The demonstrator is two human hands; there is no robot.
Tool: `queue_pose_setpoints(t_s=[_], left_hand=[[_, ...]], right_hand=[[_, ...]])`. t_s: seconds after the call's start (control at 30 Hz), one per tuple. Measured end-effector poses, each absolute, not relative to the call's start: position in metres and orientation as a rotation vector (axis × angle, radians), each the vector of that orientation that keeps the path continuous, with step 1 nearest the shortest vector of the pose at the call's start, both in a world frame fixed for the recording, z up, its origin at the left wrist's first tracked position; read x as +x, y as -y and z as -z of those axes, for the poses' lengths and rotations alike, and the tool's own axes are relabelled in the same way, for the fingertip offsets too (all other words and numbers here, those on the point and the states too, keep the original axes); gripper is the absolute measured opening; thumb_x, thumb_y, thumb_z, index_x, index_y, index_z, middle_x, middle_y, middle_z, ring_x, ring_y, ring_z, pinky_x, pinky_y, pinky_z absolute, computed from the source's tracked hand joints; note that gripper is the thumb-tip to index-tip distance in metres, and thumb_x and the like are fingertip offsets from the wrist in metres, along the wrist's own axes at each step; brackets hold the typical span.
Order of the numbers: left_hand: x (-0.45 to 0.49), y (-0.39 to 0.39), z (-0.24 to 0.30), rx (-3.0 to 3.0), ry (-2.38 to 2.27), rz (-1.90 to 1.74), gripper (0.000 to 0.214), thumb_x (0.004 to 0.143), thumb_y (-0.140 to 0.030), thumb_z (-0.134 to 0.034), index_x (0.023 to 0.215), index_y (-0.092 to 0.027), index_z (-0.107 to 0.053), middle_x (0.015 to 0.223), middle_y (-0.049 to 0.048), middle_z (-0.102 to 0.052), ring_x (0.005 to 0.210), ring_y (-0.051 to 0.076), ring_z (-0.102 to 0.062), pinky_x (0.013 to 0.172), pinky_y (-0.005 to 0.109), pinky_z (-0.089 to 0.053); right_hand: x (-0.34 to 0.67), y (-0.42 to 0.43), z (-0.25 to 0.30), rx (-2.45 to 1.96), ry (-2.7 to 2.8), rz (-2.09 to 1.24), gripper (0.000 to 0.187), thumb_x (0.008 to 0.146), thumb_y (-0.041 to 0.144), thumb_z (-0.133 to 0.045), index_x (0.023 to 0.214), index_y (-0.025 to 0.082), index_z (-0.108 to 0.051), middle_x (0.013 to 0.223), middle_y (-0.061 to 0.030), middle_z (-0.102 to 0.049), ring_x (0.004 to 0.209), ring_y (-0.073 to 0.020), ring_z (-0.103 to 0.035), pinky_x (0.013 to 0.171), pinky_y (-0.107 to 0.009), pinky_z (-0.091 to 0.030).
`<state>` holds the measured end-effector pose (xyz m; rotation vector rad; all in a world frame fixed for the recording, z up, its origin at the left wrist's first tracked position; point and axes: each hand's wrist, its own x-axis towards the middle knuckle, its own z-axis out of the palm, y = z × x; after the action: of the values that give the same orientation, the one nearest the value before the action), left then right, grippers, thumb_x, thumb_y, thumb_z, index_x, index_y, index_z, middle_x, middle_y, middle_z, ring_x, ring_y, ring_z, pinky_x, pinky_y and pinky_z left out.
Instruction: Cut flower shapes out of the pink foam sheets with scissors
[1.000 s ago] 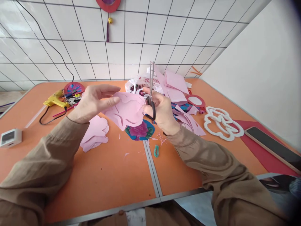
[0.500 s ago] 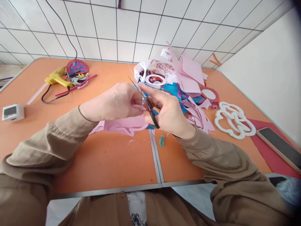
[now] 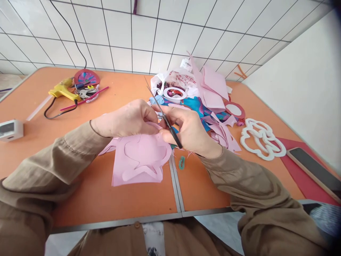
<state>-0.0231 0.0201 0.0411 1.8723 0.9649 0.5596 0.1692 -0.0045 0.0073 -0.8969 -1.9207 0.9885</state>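
Note:
My left hand [image 3: 130,119] pinches the top edge of a pink sheet [image 3: 146,153], felt or paper, with a cloud-like outline cut into it. The sheet hangs down in front of me above the orange table. In my right hand [image 3: 193,133] is a pair of black-handled scissors [image 3: 170,128], blades pointing up and to the left. My right thumb and fingers meet the sheet close to my left fingertips. Just which part of the sheet lies at the blades is hidden by my fingers. A small green clip-like piece [image 3: 181,163] lies below my right hand.
Behind my hands are a plastic bag [image 3: 183,80], blue cloth [image 3: 190,103], folded pink sheets [image 3: 211,87] and pink scraps [image 3: 222,133]. White cloud-shaped cutouts [image 3: 262,138] and a phone [image 3: 314,174] on red sheet lie right. A yellow glue gun [image 3: 64,90] and white box [image 3: 11,130] are left.
The pink sheet has swung from nearly edge-on to hanging face toward me, showing its cut outline. Both hands stay close together, and the scissors have turned slightly. The view has shifted a little.

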Motion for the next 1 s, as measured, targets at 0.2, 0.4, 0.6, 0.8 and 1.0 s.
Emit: queue_pose_setpoints(t_s=[0.2,0.4,0.6,0.8,1.0], left_hand=[[-0.027,-0.023,-0.046,1.681,-0.879,-0.466,0.019,0.07,-0.02,-0.072,0.053,-0.016,-0.065,0.049,-0.0028,-0.051,0.043,0.007,-0.043,0.041,0.022,-0.031],[-0.034,-0.023,-0.05,1.45,-0.828,-0.521,0.004,0.067,-0.018,-0.076,0.064,-0.016,-0.075,0.057,0.0005,-0.068,0.048,0.011,-0.057,0.046,0.021,-0.044],[-0.044,-0.02,-0.064,1.487,-0.881,-0.611,0.003,0.066,-0.017,-0.077,0.063,-0.016,-0.077,0.057,0.0021,-0.07,0.048,0.012,-0.059,0.044,0.022,-0.044],[-0.054,-0.021,-0.071,1.508,-0.913,-0.69,0.006,0.064,-0.021,-0.078,0.061,-0.017,-0.076,0.056,0.0024,-0.069,0.045,0.013,-0.059,0.041,0.023,-0.043],[-0.058,-0.019,-0.075,1.53,-0.937,-0.722,0.007,0.064,-0.023,-0.078,0.061,-0.017,-0.076,0.057,0.0042,-0.069,0.045,0.016,-0.06,0.04,0.025,-0.043]], right_hand=[[0.184,-0.003,-0.03,-0.953,1.765,-0.984,0.031,0.074,0.028,-0.076,0.105,0.025,-0.074,0.07,0.0019,-0.06,0.06,-0.0129,-0.056,0.06,-0.03,-0.051],[0.228,-0.013,-0.047,-0.655,2.07,-1.182,0.049,0.066,0.047,-0.084,0.109,0.027,-0.076,0.068,-0.0009,-0.064,0.059,-0.0153,-0.058,0.051,-0.028,-0.048],[0.243,-0.021,-0.045,-0.676,2.361,-1.231,0.057,0.061,0.046,-0.088,0.112,0.025,-0.076,0.062,-0.0022,-0.066,0.05,-0.0151,-0.058,0.042,-0.027,-0.047],[0.253,-0.031,-0.045,-0.656,2.452,-1.311,0.06,0.061,0.045,-0.088,0.117,0.026,-0.074,0.061,-0.0019,-0.067,0.047,-0.0161,-0.057,0.042,-0.029,-0.047],[0.25,-0.037,-0.042,-0.677,2.517,-1.245,0.062,0.061,0.046,-0.089,0.115,0.021,-0.075,0.058,0.0001,-0.064,0.05,-0.0138,-0.055,0.043,-0.025,-0.042]])
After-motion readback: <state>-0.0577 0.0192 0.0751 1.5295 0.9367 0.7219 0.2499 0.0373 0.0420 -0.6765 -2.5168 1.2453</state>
